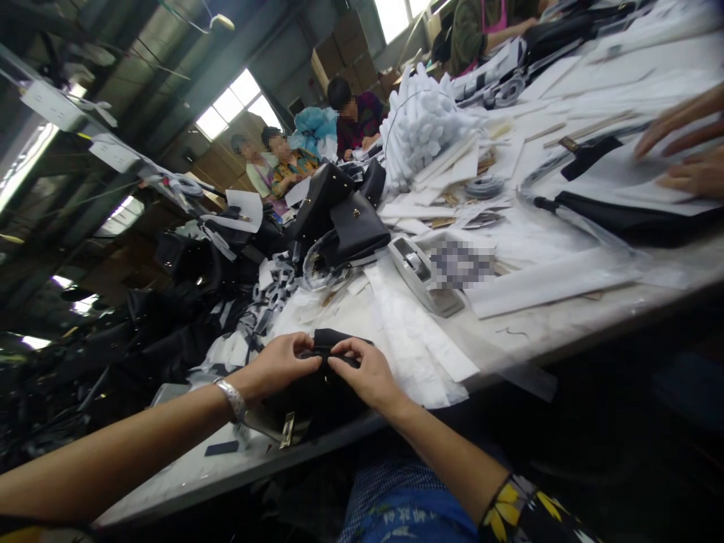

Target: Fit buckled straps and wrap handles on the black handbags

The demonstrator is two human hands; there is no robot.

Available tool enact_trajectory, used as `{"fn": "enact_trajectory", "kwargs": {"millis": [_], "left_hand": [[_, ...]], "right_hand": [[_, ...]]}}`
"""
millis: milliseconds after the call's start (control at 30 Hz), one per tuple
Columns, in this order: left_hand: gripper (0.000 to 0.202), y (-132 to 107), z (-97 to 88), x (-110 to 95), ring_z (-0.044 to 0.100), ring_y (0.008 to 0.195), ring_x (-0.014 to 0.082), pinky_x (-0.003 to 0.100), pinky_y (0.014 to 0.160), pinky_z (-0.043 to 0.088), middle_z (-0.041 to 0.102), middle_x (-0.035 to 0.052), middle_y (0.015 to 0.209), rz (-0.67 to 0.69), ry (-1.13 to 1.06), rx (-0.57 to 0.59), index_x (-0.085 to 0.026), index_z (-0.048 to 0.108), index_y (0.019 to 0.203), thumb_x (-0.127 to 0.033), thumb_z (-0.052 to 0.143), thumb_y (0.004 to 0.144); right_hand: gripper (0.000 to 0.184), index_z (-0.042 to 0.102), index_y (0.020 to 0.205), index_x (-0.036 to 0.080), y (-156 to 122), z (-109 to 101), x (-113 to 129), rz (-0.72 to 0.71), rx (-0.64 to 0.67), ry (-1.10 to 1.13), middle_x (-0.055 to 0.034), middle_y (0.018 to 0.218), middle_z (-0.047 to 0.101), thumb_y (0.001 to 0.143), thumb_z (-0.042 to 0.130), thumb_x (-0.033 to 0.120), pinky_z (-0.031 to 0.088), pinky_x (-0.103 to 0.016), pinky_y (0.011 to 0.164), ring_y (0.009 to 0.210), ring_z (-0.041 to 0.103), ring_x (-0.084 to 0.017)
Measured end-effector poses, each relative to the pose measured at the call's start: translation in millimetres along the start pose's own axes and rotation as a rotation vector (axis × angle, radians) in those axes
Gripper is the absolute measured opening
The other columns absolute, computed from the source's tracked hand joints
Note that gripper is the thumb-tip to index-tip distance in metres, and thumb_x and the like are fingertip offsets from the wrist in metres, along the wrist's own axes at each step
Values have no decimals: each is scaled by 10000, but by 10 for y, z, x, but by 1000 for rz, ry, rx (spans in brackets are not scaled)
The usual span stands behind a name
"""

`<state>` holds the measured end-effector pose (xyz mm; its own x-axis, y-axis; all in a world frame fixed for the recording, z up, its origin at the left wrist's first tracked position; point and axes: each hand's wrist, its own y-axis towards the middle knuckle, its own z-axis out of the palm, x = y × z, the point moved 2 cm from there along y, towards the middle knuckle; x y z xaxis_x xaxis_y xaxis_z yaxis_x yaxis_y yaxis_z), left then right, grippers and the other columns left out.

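Desk [543, 317]: is stretching, white-topped, beneath the white tube bundle [415, 124].
Near black bag [339, 394]: is resting well in front of the bundle.
Black bag pile [359, 226]: is lying left of the bundle.
Tape dispenser [427, 280]: is sitting in front of the bundle.
Flat black bag [627, 219]: is lying well right of the bundle.
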<state>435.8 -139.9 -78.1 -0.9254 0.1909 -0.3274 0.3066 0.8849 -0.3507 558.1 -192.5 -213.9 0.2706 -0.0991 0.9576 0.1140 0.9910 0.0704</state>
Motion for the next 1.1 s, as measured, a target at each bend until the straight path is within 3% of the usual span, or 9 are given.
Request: {"fn": "enact_trajectory", "kwargs": {"millis": [233, 433, 600, 867, 1100], "left_hand": [[248, -4, 100, -34, 685, 859, 262, 340, 772, 516, 749, 55, 872, 48, -103, -18, -140, 675, 878, -247, 609, 664], [273, -31, 191, 19, 679, 922, 252, 335, 823, 525, 746, 46, 940, 115, -138, -39, -151, 653, 937, -192, 601, 673], [207, -45, 184, 71, 667, 832, 241, 325, 745, 521, 721, 36, 858, 154, -46, -96, -154, 641, 882, -246, 620, 698], [246, -65, 90, 253, 663, 903, 254, 347, 821, 511, 723, 73, 948, 282, -146, 86, -148, 646, 957, -301, 644, 765], [231, -81, 176, 208, 645, 853, 236, 333, 784, 518, 700, 30, 853, 285, -150, -40, -159, 657, 915, -274, 625, 718]], "right_hand": [[195, 635, 968, 220, -10, 65, -93, -25, -7, -61, 63, 648, 529, 812, 664, 333, 427, -255, 629, 615, 533, -134], [164, 607, 986, 245, -74, 76, -68, -100, -13, -194, 37, 746, 592, 847, 634, 328, 427, -264, 659, 715, 584, -161], [153, 607, 986, 246, -94, 77, -49, -127, -36, -232, 29, 792, 620, 853, 633, 316, 437, -275, 699, 756, 604, -167], [176, 625, 894, 199, -74, 27, 12, -40, 33, -74, 39, 728, 616, 780, 699, 311, 420, -239, 628, 667, 575, -134], [185, 602, 917, 214, -102, 19, 41, 3, 57, -134, 73, 613, 508, 796, 678, 332, 355, -231, 540, 567, 490, -120]]}}
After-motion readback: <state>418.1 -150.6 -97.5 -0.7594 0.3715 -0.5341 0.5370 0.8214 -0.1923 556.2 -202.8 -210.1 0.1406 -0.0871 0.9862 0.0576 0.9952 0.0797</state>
